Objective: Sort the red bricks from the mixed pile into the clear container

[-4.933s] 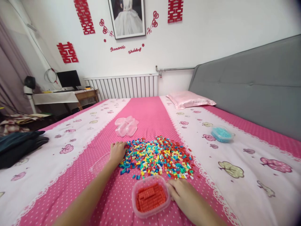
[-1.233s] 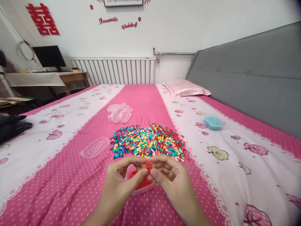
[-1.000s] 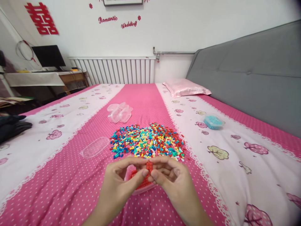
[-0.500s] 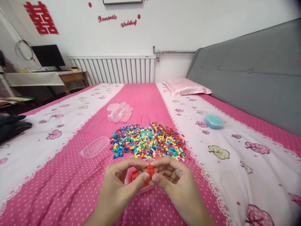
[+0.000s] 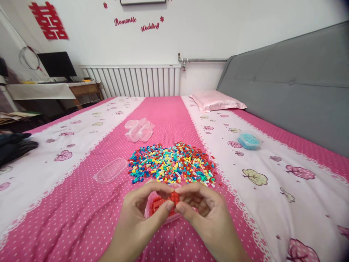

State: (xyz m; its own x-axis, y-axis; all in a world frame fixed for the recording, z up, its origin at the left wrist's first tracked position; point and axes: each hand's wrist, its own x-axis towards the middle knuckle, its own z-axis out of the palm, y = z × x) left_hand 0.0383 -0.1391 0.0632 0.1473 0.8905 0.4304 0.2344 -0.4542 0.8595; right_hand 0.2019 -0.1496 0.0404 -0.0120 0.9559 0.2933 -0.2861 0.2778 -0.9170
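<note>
Between the fingertips of both hands is a small cluster of red building bricks (image 5: 175,197). My left hand (image 5: 144,207) pinches it from the left with thumb and index finger, and my right hand (image 5: 203,205) pinches it from the right, its other fingers curled. Under the hands stands a clear plastic container (image 5: 171,218) with red bricks (image 5: 158,205) in it, partly hidden by my fingers. Just beyond lies a wide heap of tiny multicoloured bricks (image 5: 171,162) on the pink bedspread.
A clear lid (image 5: 110,170) lies left of the heap, and a petal-shaped clear tray (image 5: 139,130) is behind it. To the right sits a tub of light-blue pieces (image 5: 248,141). A pink pillow (image 5: 216,100) rests by the grey headboard (image 5: 286,72). Black gloves (image 5: 17,147) lie far left.
Both hands stay over the container, pinching the red bricks, which look slightly turned. The view has shifted very slightly; the heap and the other things look unmoved.
</note>
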